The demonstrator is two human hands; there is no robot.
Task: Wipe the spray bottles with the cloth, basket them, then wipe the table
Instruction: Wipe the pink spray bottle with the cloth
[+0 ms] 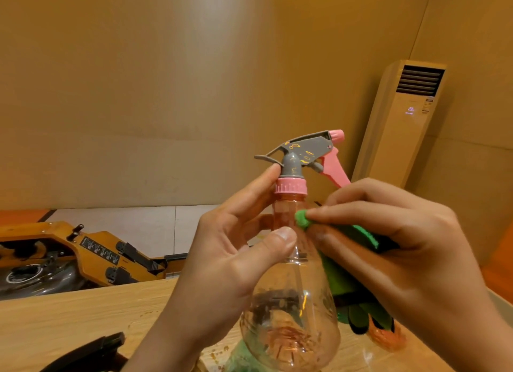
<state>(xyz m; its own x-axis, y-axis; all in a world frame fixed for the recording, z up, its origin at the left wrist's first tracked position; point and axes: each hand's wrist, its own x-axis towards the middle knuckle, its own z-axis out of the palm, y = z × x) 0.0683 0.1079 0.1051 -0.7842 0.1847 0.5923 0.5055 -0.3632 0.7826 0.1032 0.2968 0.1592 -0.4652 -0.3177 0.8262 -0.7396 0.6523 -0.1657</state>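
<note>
A clear, pink-tinted spray bottle (291,310) with a pink collar, grey head and pink trigger is held upright above the wooden table (69,316). My left hand (230,263) grips its neck, thumb in front and index finger up by the collar. My right hand (394,249) pinches a folded green cloth (305,219) and presses its tip against the bottle's neck just below the collar. The rest of the cloth hangs down behind the bottle on the right.
A dark object (91,352) lies at the table's lower left edge. Small droplets or crumbs (219,349) dot the table near the bottle's base. Beyond the table stand a yellow machine (83,255) on the left and a tall air conditioner (402,122) on the right.
</note>
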